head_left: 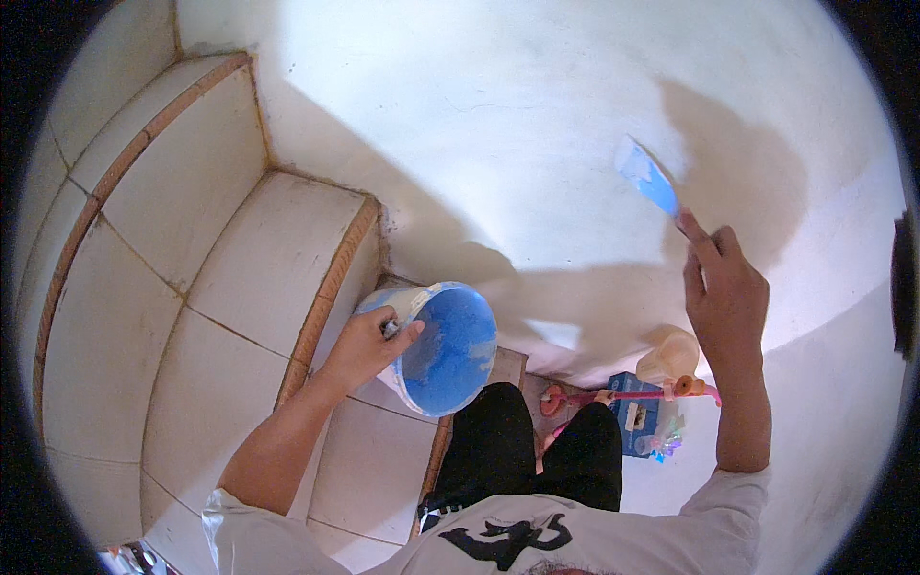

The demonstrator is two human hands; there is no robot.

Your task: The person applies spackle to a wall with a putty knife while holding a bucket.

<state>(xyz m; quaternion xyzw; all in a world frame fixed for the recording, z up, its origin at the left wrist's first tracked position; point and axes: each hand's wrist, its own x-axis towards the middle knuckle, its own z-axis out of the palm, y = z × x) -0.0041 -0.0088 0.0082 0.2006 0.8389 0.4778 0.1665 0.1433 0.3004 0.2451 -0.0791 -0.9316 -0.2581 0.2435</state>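
Note:
My right hand is raised in front of the pale wall, fingers closed round the handle of a putty knife. Its blue blade carries white paste toward the tip and points up and left; I cannot tell whether it touches the wall. Lower down, my left hand grips a bucket at its rim. A small greyish thing shows between that hand's fingers, too little to name. The bucket is tilted, its mouth facing right, with a blue inside smeared with whitish paste.
Tiled stairs with brown step edges rise along the left. Below right, close to the wall, stand a blue box, a pink rod and a peach-coloured container. My knees in black trousers are below the bucket.

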